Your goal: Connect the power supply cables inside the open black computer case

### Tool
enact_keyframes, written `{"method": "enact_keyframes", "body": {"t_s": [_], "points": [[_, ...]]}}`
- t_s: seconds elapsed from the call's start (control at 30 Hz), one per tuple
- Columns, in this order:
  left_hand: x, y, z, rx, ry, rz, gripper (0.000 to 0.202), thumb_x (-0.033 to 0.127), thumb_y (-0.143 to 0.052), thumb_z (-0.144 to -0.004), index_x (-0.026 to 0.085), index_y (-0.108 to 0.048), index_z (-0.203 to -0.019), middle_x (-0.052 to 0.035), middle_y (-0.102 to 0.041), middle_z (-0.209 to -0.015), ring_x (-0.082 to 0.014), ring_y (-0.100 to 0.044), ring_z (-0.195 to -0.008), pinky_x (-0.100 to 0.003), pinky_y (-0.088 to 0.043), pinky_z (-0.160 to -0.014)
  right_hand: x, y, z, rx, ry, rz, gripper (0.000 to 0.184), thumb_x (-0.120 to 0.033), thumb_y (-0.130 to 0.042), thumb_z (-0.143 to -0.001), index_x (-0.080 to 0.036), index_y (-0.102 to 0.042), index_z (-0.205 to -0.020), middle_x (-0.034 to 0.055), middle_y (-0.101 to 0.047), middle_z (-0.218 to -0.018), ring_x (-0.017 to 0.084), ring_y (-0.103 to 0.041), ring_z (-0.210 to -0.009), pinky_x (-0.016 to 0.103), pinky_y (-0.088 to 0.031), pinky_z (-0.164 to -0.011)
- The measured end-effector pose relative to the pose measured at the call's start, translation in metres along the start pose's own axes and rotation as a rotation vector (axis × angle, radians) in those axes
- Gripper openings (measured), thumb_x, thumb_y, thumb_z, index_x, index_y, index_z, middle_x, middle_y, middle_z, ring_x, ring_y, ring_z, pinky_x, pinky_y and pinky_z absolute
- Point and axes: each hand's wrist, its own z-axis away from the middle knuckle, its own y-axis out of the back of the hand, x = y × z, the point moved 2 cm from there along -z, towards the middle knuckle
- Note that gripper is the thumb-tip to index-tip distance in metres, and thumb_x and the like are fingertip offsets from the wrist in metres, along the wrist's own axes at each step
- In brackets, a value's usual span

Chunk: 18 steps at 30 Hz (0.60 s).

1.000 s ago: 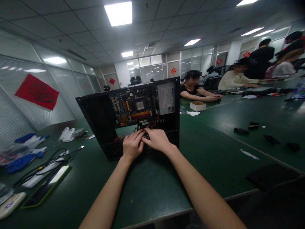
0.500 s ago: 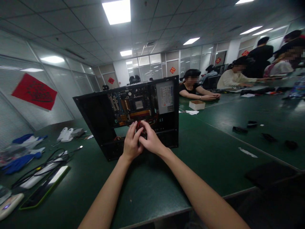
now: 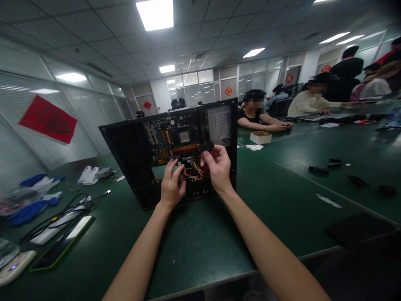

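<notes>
An open black computer case (image 3: 123, 163) stands upright on the green table, its inside facing me. Inside it sit a motherboard (image 3: 184, 125) with a square silver processor and a labelled power supply (image 3: 221, 123) at the upper right. My right hand (image 3: 221, 169) is closed on a bundle of red, yellow and black power cables (image 3: 197, 167), a dark connector (image 3: 206, 146) beside its fingertips. My left hand (image 3: 173, 186) is by the board's lower edge, its fingers curled; what lies between them is too dark to make out.
At left lie a green-edged phone (image 3: 62, 244), a black cable (image 3: 62, 213), a white device (image 3: 15, 267) and blue gloves (image 3: 33, 211). Beyond the case stands a small open box (image 3: 260, 137). Small black parts (image 3: 357, 180) lie at right. People sit across the table (image 3: 282, 188).
My hands were close together over the cables. The right has moved up and right with the cables, spreading them; the left has stayed near its place.
</notes>
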Motion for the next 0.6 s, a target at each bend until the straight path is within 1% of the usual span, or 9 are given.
{"method": "enact_keyframes", "body": {"t_s": [0.1,0.17,0.23,0.3,0.4,0.43,0.5,0.53,0.6], "points": [[0.003,0.0,-0.001,-0.056,0.043,-0.035,0.048,0.014,-0.056,-0.088,0.021,-0.05,-0.135,-0.0155,-0.047,-0.146,-0.0308,-0.041,-0.14,-0.05,-0.04,-0.111,-0.001,0.001,-0.002,-0.019,-0.018,-0.039,0.022,-0.037,-0.063,-0.088,-0.024,-0.047,-0.094,-0.0056,-0.058,-0.076,0.008,-0.055,-0.055,0.022,-0.047,-0.054],[0.006,0.0,-0.001,-0.079,0.063,-0.048,0.037,0.017,-0.055,-0.09,0.021,-0.056,-0.127,-0.0132,-0.057,-0.137,-0.0285,-0.051,-0.129,-0.046,-0.043,-0.105,0.003,0.001,-0.001,-0.05,-0.047,-0.031,0.023,-0.038,-0.063,-0.088,-0.024,-0.047,-0.094,-0.0061,-0.058,-0.075,0.008,-0.054,-0.054,0.022,-0.046,-0.053],[0.007,-0.001,-0.001,-0.089,0.081,-0.043,0.026,0.018,-0.052,-0.093,0.021,-0.061,-0.118,-0.0103,-0.065,-0.123,-0.0253,-0.059,-0.117,-0.041,-0.045,-0.097,0.009,0.001,0.001,-0.092,-0.075,0.042,0.022,-0.04,-0.061,-0.09,-0.023,-0.047,-0.094,-0.0062,-0.057,-0.072,0.009,-0.054,-0.053,0.022,-0.045,-0.053],[0.007,-0.001,-0.002,-0.079,0.109,-0.033,0.021,0.02,-0.05,-0.095,0.02,-0.063,-0.111,-0.0091,-0.068,-0.115,-0.0233,-0.062,-0.109,-0.037,-0.045,-0.091,0.015,0.002,0.004,-0.184,-0.066,0.217,0.021,-0.042,-0.058,-0.092,-0.022,-0.05,-0.096,-0.0036,-0.061,-0.075,0.011,-0.059,-0.06,0.024,-0.047,-0.059],[0.001,-0.001,0.0,-0.083,0.164,-0.046,0.021,0.023,-0.047,-0.097,0.019,-0.063,-0.109,-0.0098,-0.068,-0.111,-0.022,-0.063,-0.102,-0.034,-0.045,-0.084,0.021,0.003,0.01,-0.406,0.041,0.601,0.023,-0.041,-0.056,-0.094,-0.02,-0.058,-0.103,0.0031,-0.068,-0.089,0.016,-0.064,-0.079,0.028,-0.048,-0.074],[-0.001,-0.002,0.001,-0.098,0.171,-0.074,0.021,0.023,-0.046,-0.096,0.017,-0.063,-0.105,-0.0101,-0.069,-0.105,-0.0218,-0.064,-0.096,-0.033,-0.045,-0.08,0.023,0.002,0.013,-0.492,0.094,0.728,0.024,-0.042,-0.057,-0.094,-0.019,-0.06,-0.102,0.0048,-0.068,-0.091,0.018,-0.063,-0.083,0.03,-0.047,-0.077],[-0.006,-0.003,0.004,-0.137,0.145,-0.165,0.02,0.022,-0.046,-0.094,0.016,-0.065,-0.091,-0.0095,-0.069,-0.087,-0.0218,-0.064,-0.08,-0.033,-0.043,-0.071,0.027,0.0,0.019,-0.629,0.214,0.935,0.026,-0.044,-0.058,-0.094,-0.018,-0.063,-0.093,0.0069,-0.068,-0.09,0.02,-0.06,-0.086,0.032,-0.043,-0.08],[-0.008,-0.004,0.006,-0.152,0.115,-0.215,0.021,0.022,-0.046,-0.092,0.016,-0.064,-0.083,-0.0089,-0.067,-0.077,-0.022,-0.062,-0.072,-0.033,-0.04,-0.066,0.029,-0.001,0.022,-0.668,0.269,1.013,0.028,-0.045,-0.058,-0.094,-0.018,-0.064,-0.088,0.0076,-0.067,-0.089,0.021,-0.058,-0.087,0.033,-0.042,-0.08],[-0.011,-0.006,0.011,-0.157,0.054,-0.294,0.027,0.024,-0.046,-0.09,0.017,-0.061,-0.068,-0.0084,-0.062,-0.064,-0.0222,-0.059,-0.062,-0.035,-0.036,-0.061,0.033,-0.005,0.027,-0.685,0.346,1.107,0.031,-0.045,-0.056,-0.095,-0.017,-0.063,-0.082,0.0079,-0.067,-0.087,0.021,-0.055,-0.087,0.034,-0.039,-0.08]]}}
